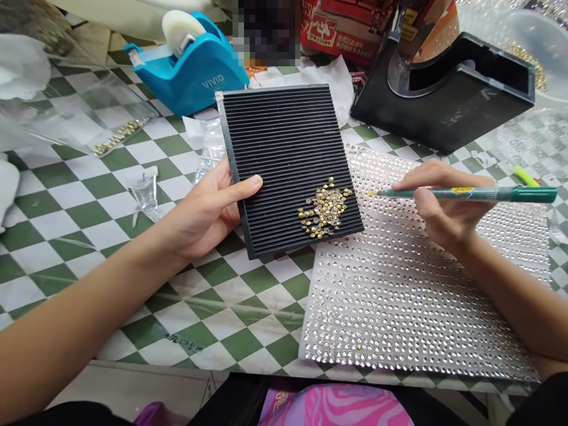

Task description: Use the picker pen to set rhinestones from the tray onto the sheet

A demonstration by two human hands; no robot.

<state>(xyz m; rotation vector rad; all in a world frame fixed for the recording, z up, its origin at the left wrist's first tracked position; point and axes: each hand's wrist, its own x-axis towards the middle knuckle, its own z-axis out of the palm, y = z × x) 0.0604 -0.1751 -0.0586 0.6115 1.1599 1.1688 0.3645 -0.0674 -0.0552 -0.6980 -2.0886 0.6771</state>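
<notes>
My left hand (208,210) grips the left edge of a black ridged tray (284,148), thumb on top. A heap of small gold and clear rhinestones (323,208) lies near the tray's lower right corner. My right hand (439,204) pinches a green pen-like picker (470,193) held level, its tip pointing left just past the tray's right edge. Under that hand lies a sheet covered in rows of clear rhinestones (399,307), with a few gold ones on it.
On the green-and-white checked tablecloth stand a blue tape dispenser (190,62) at the back left and a black tape dispenser (448,89) at the back right. A clear bag with gold stones (118,136) lies at the left. A red box (346,26) stands behind.
</notes>
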